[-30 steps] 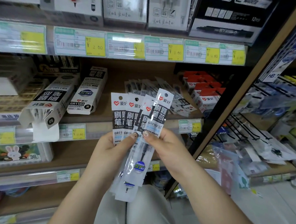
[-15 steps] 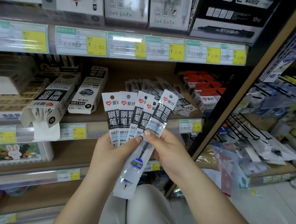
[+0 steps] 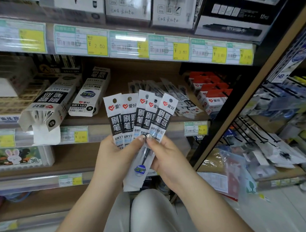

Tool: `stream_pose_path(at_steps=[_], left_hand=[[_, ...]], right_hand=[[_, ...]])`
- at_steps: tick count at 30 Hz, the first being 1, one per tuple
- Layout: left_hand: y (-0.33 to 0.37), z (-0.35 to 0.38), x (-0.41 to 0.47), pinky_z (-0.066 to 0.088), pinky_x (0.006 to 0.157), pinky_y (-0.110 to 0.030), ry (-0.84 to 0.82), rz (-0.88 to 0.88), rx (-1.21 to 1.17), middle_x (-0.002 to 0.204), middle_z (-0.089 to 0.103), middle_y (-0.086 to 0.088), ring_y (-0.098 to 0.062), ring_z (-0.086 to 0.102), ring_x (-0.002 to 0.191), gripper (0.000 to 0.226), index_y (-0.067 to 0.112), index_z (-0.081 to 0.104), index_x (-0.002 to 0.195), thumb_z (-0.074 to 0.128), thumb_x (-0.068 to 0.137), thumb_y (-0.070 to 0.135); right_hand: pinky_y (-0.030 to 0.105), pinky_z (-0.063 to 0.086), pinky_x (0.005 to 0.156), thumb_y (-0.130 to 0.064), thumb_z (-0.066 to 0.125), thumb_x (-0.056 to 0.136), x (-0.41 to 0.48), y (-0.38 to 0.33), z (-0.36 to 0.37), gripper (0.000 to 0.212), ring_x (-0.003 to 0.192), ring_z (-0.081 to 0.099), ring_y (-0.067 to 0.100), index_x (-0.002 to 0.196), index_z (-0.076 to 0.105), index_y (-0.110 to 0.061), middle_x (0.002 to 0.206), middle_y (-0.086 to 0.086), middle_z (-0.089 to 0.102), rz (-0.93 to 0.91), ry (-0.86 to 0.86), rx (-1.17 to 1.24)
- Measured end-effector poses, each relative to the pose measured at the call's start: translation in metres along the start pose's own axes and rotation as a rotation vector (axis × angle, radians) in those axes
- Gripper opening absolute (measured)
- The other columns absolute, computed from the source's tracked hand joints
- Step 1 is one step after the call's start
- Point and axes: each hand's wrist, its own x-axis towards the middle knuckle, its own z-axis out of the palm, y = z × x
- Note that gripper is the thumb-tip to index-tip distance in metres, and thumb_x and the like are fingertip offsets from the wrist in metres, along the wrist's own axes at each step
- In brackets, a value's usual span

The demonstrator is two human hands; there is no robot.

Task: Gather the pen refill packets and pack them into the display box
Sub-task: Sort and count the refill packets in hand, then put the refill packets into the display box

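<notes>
Now, left hand [image 3: 116, 158]: is gripping the lower left of the fan, its thumb pressing across the packet fronts.
Right hand [image 3: 169, 162]: is pinching the rightmost packet, its thumb tip touching the left thumb tip.
Pen refill packets [image 3: 141, 115]: five are standing fanned upright between both hands, in front of the middle shelf. A second ago they were bunched with four headers showing, and the fan is now spreading wider to the left.
Loose packets [image 3: 178, 97]: are lying piled on the middle shelf behind the fan.
Display box [image 3: 48, 101]: is lying on its side at the shelf's left. Its open end is facing the viewer, its flap is hanging over the edge and packets are showing inside. It is staying unmoved.
Closed box [image 3: 90, 91]: is lying just right of it.
</notes>
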Motion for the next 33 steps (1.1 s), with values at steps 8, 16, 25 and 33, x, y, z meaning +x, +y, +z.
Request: stream_pose_path(at_steps=[8,16,25,33], left_hand=[[0.004,-0.008,0.010,0.053,0.088,-0.050,-0.027,0.028,0.116,0.091,0.075,0.000,-0.021,0.071,0.090,0.017,0.027,0.074,0.084,0.067,0.085,0.012],[0.002,-0.017,0.014,0.049,0.092,-0.054,-0.076,-0.033,0.057,0.098,0.074,-0.003,-0.024,0.070,0.095,0.012,0.027,0.073,0.093,0.070,0.082,0.023],[0.009,-0.013,0.025,0.050,0.088,-0.036,-0.030,0.237,0.362,0.104,0.069,0.007,-0.013,0.063,0.103,0.013,0.031,0.064,0.100,0.054,0.093,0.034],[0.024,-0.061,0.103,0.039,0.095,-0.054,0.257,0.316,1.320,0.139,0.040,-0.023,-0.043,0.040,0.124,0.055,0.006,0.048,0.127,0.064,0.077,0.022]], right_hand=[[0.049,0.045,0.099,-0.015,0.046,0.097,0.011,0.000,0.007,0.024,0.107,0.064,0.023,0.102,0.067,-0.023,0.111,0.004,0.070,0.003,0.009,-0.026],[0.047,0.045,0.100,-0.020,0.052,0.093,0.013,0.000,0.013,0.021,0.108,0.064,0.018,0.106,0.067,-0.024,0.111,-0.001,0.070,-0.052,0.019,-0.093],[0.035,0.052,0.085,-0.001,0.055,0.089,0.021,-0.006,0.021,0.023,0.089,0.067,0.018,0.091,0.069,-0.019,0.094,0.003,0.073,-0.049,0.001,-0.044],[0.044,0.050,0.093,-0.008,0.058,0.089,0.032,-0.017,0.017,0.016,0.097,0.067,0.019,0.097,0.067,-0.019,0.101,-0.001,0.072,-0.013,0.175,-0.039]])
